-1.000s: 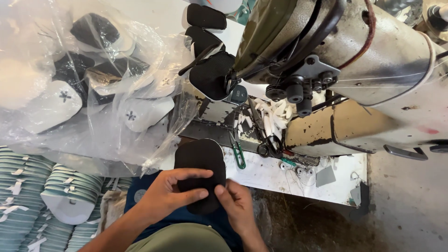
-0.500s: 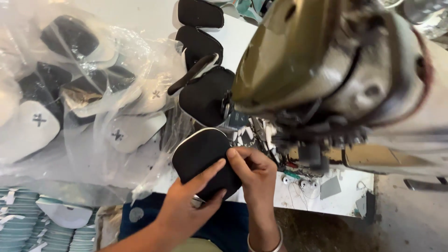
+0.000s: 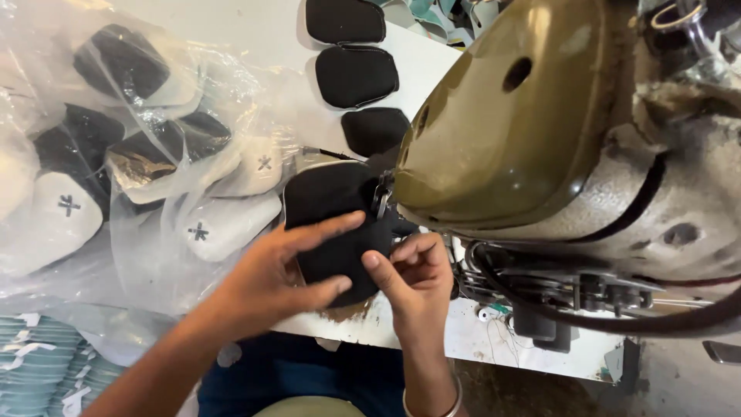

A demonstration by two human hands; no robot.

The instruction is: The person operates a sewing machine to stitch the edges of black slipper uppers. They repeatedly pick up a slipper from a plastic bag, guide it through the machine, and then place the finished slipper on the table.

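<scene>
My left hand (image 3: 270, 282) lies spread flat on the black piece (image 3: 333, 224); my right hand (image 3: 413, 274) pinches its edge, I think. It lies on the white table (image 3: 432, 62), long axis running away from me, by the sewing machine (image 3: 525, 131).

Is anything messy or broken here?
Nothing looks broken. The white table edge under the sewing machine is grimy, with thread scraps lying on it. Both hands, left hand and right hand, press the black fabric piece flat; it lies neatly.

Bare forearms (no sleeves), a thin metal bangle (image 3: 432, 403) on the right wrist.
</scene>
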